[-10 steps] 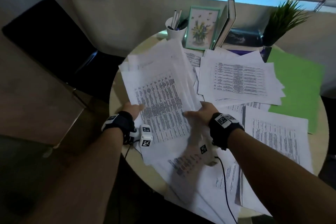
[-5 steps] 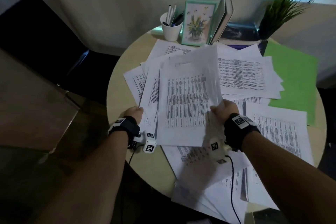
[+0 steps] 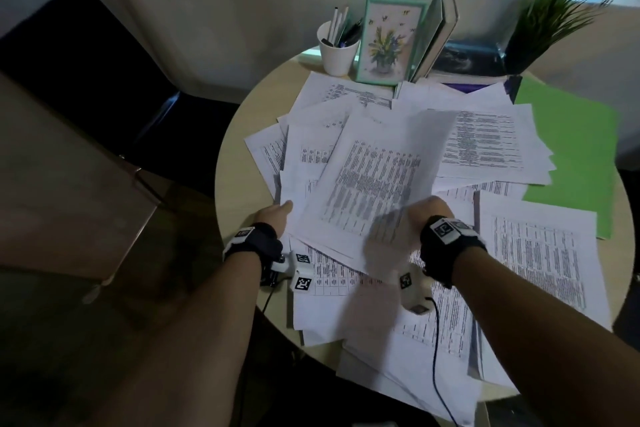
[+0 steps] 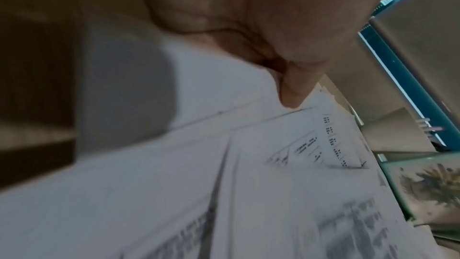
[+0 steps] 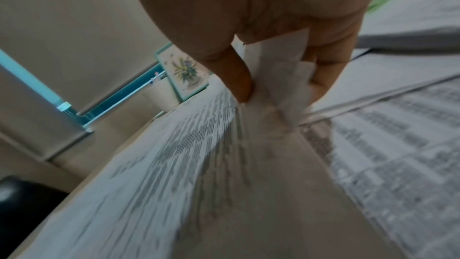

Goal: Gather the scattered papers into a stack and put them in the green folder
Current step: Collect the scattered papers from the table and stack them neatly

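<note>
Your right hand (image 3: 429, 215) pinches the near right edge of the lifted papers (image 3: 374, 180) and your left hand (image 3: 277, 215) grips their near left edge, above other sheets on the round table (image 3: 235, 191), while the green folder (image 3: 581, 156) lies far right.

The head camera looks down and forward from above the round bench (image 3: 242, 204), taking in both forearms and the far wall. The left wrist camera sits very close under the left hand (image 4: 248, 17), facing along the sheets toward the framed flower picture (image 4: 428, 190). The right wrist camera, just as close under the right hand (image 5: 273, 7), faces the same framed flower picture (image 5: 184, 72), which the head view (image 3: 388, 42) also shows.
</note>
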Motion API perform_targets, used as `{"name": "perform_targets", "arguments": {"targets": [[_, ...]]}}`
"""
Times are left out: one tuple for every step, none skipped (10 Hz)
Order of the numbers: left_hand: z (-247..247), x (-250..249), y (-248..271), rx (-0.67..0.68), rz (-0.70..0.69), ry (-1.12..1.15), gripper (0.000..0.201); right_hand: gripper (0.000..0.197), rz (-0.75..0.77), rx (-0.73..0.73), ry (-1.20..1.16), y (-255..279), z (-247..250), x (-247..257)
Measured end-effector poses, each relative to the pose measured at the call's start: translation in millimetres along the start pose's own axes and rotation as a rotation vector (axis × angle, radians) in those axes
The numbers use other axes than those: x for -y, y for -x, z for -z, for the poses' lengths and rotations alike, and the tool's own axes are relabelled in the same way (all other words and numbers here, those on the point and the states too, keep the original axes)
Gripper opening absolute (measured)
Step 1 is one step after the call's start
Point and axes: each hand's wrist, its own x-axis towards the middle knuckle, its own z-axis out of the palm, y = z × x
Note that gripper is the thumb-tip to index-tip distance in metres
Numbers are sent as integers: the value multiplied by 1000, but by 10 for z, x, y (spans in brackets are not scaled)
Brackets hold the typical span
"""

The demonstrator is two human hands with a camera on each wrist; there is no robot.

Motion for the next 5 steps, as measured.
{"name": "perform_targets", "arguments": {"targets": [[32, 40, -38, -26, 13, -36, 22, 34, -27, -21, -19, -73, 141, -103], [42, 39, -66, -77, -2, -86, 33, 33, -110, -34, -98, -46, 247, -132], [-11, -2, -40, -113, -1, -55, 47, 28, 118, 80, 341, 79, 224, -185], [-98, -99, 153, -126, 29, 9, 60, 33, 100, 17, 302, 121, 114, -279], [-181, -68, 115, -82, -1, 61, 83, 34, 168, 29, 274, 76, -118, -341]]}}
